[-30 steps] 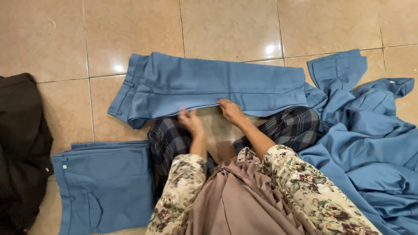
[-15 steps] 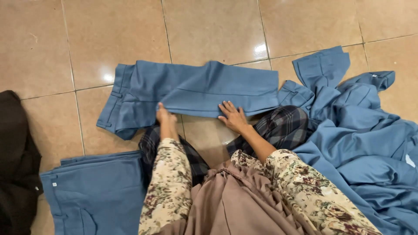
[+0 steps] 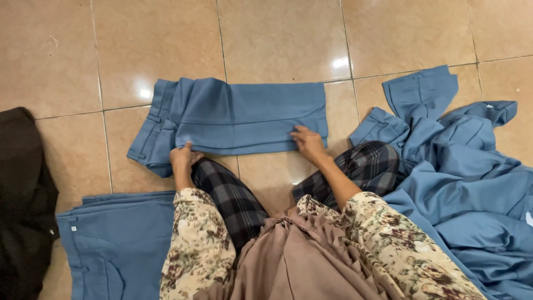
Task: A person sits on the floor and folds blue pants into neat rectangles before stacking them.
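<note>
Two bare hands press on the folded pair of blue cloth trousers (image 3: 244, 118) lying across the tan glossy floor tiles (image 3: 283, 39) in front of my knees. My left hand (image 3: 183, 157) pinches the near edge by the waistband end, fingers closed on the fabric. My right hand (image 3: 308, 144) lies flat with fingers spread on the near right corner, holding nothing. A stack of folded blue trousers (image 3: 119, 241) sits at my left, beside a dark brown garment (image 3: 25, 200). A loose heap of blue clothing (image 3: 472, 183) lies at my right.
</note>
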